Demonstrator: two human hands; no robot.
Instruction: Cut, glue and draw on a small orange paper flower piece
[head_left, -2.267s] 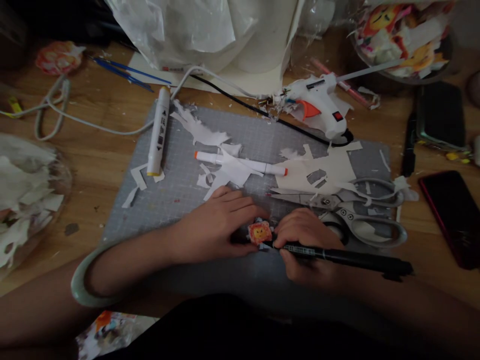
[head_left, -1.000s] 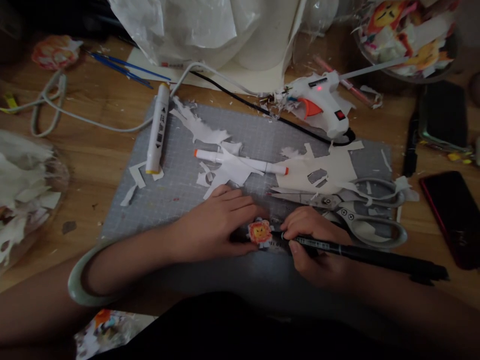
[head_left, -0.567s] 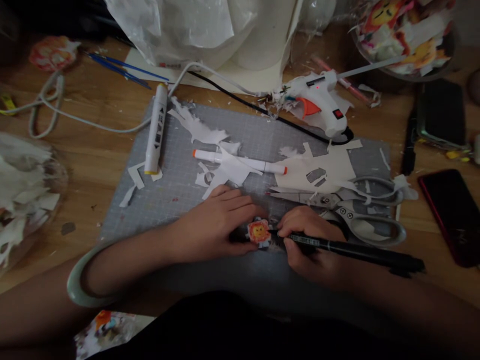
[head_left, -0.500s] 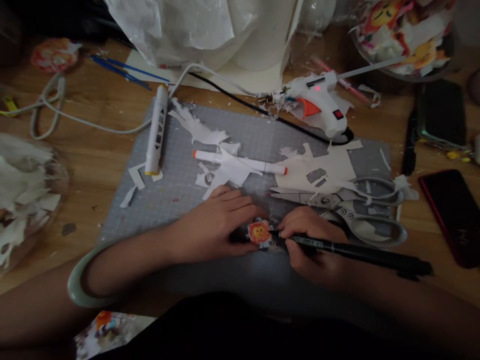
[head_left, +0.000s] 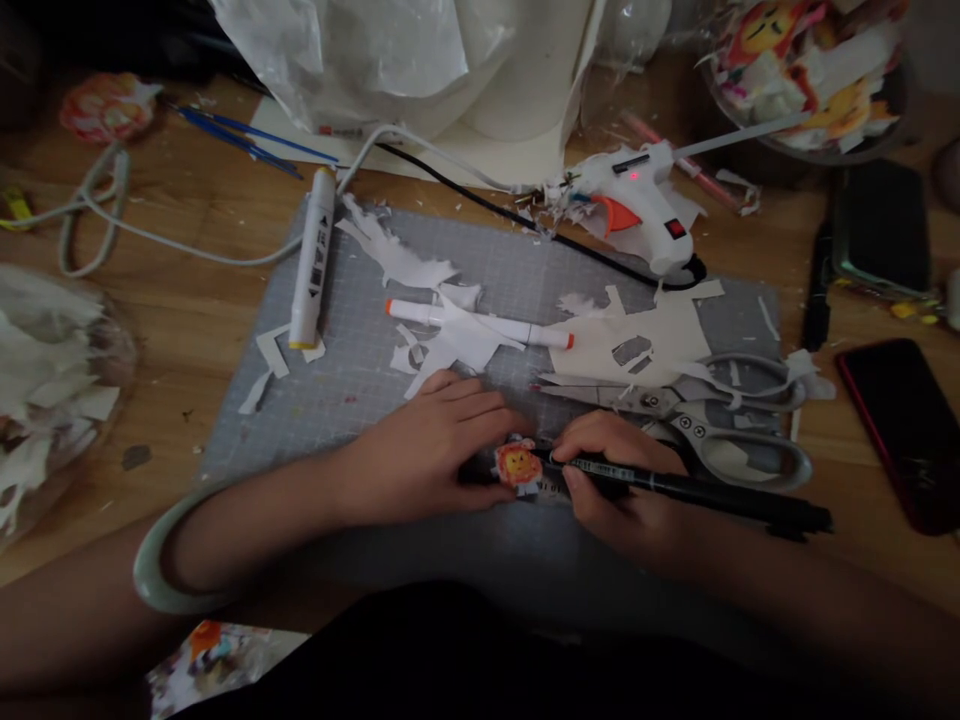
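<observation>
My left hand (head_left: pixel 450 445) is closed on a small paper cutout (head_left: pixel 519 464), its thumb below and fingers above the left edge. The cutout is orange-red with a yellow centre and a little dark-lined face. In my right hand (head_left: pixel 619 480) a black marker pen (head_left: pixel 720 497) is gripped between thumb and fingers, its tip at the cutout's right side. Both hands rest over a grey cutting mat (head_left: pixel 360 400). Behind the right hand lie large grey scissors (head_left: pixel 720 420) with their blades pointing left.
A white glue gun (head_left: pixel 645 205) with an orange trigger lies at the back right, its cord trailing near. White markers (head_left: pixel 312 260) and paper scraps (head_left: pixel 465 345) are strewn over the mat. At right are a phone (head_left: pixel 900 430) and a bowl of cutouts (head_left: pixel 817 150).
My right hand and the pen have shifted slightly left, and the pen's rear end has risen a little. The cutout seems a bit tilted; my left hand stays put.
</observation>
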